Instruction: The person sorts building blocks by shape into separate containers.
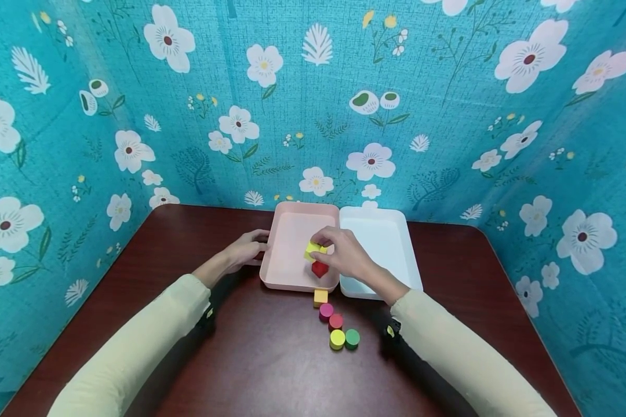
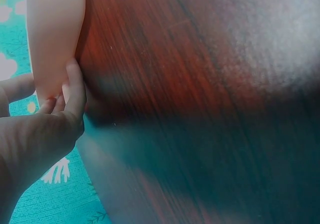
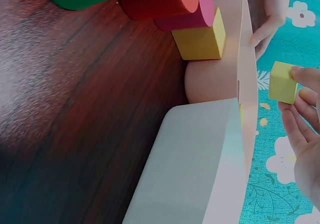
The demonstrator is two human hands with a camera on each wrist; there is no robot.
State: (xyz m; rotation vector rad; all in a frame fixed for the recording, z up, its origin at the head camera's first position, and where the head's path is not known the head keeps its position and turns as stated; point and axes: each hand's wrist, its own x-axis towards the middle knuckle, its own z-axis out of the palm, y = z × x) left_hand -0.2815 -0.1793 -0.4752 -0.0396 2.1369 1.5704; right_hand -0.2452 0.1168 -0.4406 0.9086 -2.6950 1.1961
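Note:
Between thumb and fingertips my right hand (image 1: pixel 344 252) pinches a yellow cube (image 1: pixel 312 250), held above the pink tray (image 1: pixel 292 231). The right wrist view shows this yellow cube (image 3: pixel 283 82) raised over the tray's rim. Just below the hand, a red block (image 1: pixel 320 269) lies in the pink tray. Another yellow block (image 1: pixel 323 249) shows partly behind the fingers. At the tray's left side, my left hand (image 1: pixel 244 250) touches the outer wall with its fingertips. The left wrist view has the left hand's fingers (image 2: pixel 75 91) against the pink wall.
A white tray (image 1: pixel 378 243) adjoins the pink one on the right. In front stand an orange-yellow cube (image 1: pixel 320 298), a magenta cylinder (image 1: pixel 326 313), a red cylinder (image 1: pixel 336 322), a yellow cylinder (image 1: pixel 337 340) and a green cylinder (image 1: pixel 352 339). Floral cloth (image 1: pixel 313 116) hangs behind the brown table (image 1: pixel 261 359).

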